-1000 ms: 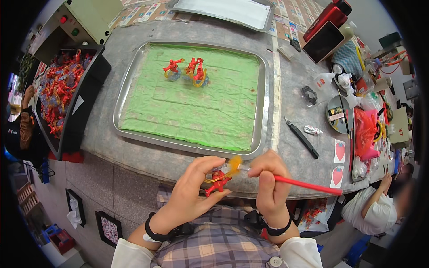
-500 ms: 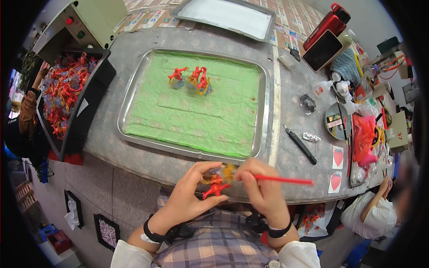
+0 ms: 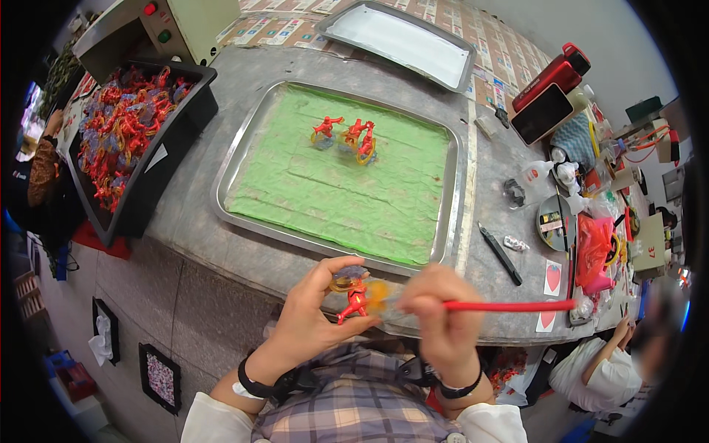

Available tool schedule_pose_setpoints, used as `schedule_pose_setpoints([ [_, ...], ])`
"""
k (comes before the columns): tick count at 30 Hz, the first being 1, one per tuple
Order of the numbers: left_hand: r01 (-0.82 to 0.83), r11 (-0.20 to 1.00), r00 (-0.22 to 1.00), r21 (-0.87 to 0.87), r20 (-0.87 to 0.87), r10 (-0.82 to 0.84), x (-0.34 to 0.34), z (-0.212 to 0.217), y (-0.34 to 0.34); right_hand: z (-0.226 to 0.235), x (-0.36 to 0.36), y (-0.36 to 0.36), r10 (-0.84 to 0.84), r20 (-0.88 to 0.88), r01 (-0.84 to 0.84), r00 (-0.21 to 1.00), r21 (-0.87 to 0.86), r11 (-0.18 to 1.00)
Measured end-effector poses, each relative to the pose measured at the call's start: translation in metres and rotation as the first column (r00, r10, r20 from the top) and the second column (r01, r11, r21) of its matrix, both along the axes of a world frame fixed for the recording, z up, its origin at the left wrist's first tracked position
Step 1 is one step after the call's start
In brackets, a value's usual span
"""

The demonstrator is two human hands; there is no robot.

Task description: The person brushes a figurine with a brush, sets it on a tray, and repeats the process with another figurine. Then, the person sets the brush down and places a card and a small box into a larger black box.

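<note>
"What's biggest?"
"A grey desk (image 3: 199,170), bearing a green-lined metal tray (image 3: 453,192)."
"And the hands?"
"The right hand (image 3: 447,317), blurred, is closed around a red-handled brush (image 3: 509,305). The left hand (image 3: 310,310), half-curled, grips a small red figure (image 3: 355,299) at the desk's near edge, just beside the yellow bristles (image 3: 379,295)."

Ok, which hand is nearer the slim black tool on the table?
Right: the right hand, holding a red-handled brush, is below and left of the slim black tool in view; the left hand, holding a red figure, is farther left.
</note>
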State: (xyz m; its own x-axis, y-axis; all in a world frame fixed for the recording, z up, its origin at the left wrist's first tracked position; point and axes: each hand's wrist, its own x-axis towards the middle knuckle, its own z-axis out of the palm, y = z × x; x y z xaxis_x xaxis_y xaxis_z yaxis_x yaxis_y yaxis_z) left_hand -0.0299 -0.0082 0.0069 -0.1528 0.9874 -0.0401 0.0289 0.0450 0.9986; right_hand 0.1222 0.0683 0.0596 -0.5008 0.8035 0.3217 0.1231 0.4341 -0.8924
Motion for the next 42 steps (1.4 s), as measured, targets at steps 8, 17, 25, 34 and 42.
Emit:
schedule_pose_setpoints([
  [8, -0.066, 0.994, 0.928, 0.091, -0.359, 0.095, 0.001, 0.007, -0.001, -0.011, -0.014, 0.001, 0.111, 0.063, -0.120, 0.992, 0.159, 0.980],
  [17, -0.044, 0.998, 0.925, 0.040, -0.375, 0.056, 0.002, -0.005, 0.002, -0.009, 0.041, 0.029, -0.363, 0.021, 0.363, 0.932, -0.101, 0.926],
  [25, -0.094, 0.993, 0.995, -0.064, 0.007, 0.095, 0.010, -0.015, 0.005, 0.046, 0.155, 0.099, -0.536, -0.275, 0.506, 0.798, -0.177, 0.844],
  [34, -0.055, 0.997, 0.998, -0.052, -0.046, 0.053, 0.007, -0.014, 0.002, 0.018, 0.182, 0.117, -0.484, -0.566, 0.095, 0.668, -0.580, 0.809],
  [42, -0.015, 0.999, 0.995, -0.048, -0.099, 0.011, 0.005, -0.018, 0.002, 0.017, 0.185, 0.121, -0.399, -0.673, -0.140, 0.623, -0.597, 0.790],
])
